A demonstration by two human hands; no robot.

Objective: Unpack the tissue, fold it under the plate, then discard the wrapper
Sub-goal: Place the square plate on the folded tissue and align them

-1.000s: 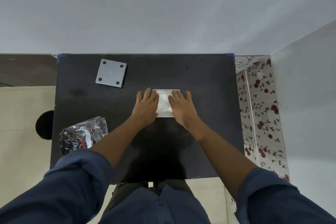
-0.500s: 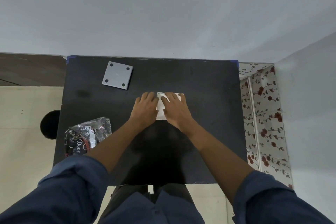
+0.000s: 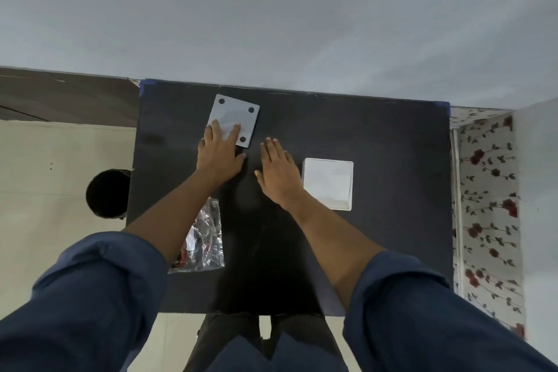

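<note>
A folded white tissue (image 3: 328,186) lies flat on the black table (image 3: 377,136), right of centre. A square grey plate (image 3: 234,119) with dark corner dots sits near the table's far left. My left hand (image 3: 220,154) rests on the plate's near edge, fingers spread over it. My right hand (image 3: 279,174) hovers flat and open between the plate and the tissue, just left of the tissue and holding nothing. The crumpled clear wrapper (image 3: 205,238) with dark print lies near the left front, partly hidden by my left forearm.
A round black bin (image 3: 107,193) stands on the floor left of the table. A grey wall runs behind the table's far edge. A floral-patterned surface (image 3: 486,205) lines the right side.
Both hands have left the tissue, which now lies uncovered. My left hand has moved up and left onto the plate, and my right hand has moved off the tissue's left side.
</note>
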